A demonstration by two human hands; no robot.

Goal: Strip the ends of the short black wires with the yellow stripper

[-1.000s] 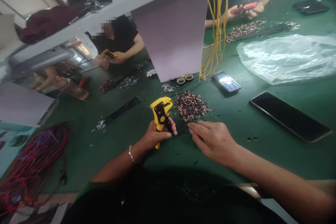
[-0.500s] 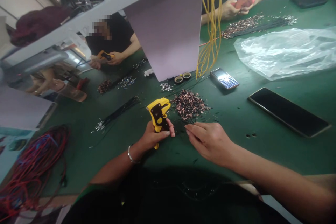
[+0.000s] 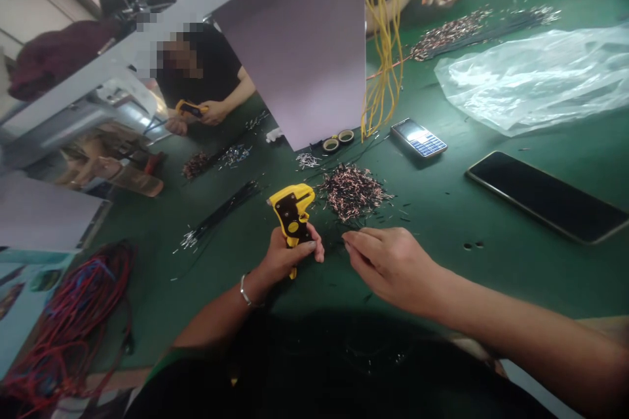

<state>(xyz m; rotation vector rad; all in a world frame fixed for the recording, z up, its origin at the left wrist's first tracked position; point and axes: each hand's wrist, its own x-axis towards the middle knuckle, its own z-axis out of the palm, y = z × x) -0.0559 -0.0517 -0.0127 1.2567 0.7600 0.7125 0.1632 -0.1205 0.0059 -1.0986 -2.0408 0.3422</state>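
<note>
My left hand (image 3: 289, 255) is wrapped around the handles of a yellow and black wire stripper (image 3: 293, 209), its head tipped up toward the pile. To the right, my right hand (image 3: 388, 258) is closed in a pinch, thumb against fingers. Whatever lies between those fingertips is too small to make out. Just beyond both hands is a heap of short black wire pieces with bare copper ends (image 3: 351, 193). A bundle of longer black wires with pale tips (image 3: 221, 213) rests left of the stripper.
A keypad phone (image 3: 420, 137) and a dark smartphone (image 3: 545, 196) lie on the right, below a clear plastic bag (image 3: 535, 78). Yellow wires (image 3: 381, 46) hang beside a panel (image 3: 299, 52). Red cables (image 3: 83, 301) are piled at left. Two co-workers handle tools across the table.
The wire stripper's head has turned slightly to the left in my left hand. My right hand keeps its pinch. At the back right, a co-worker's hands have shifted on a red-orange tool.
</note>
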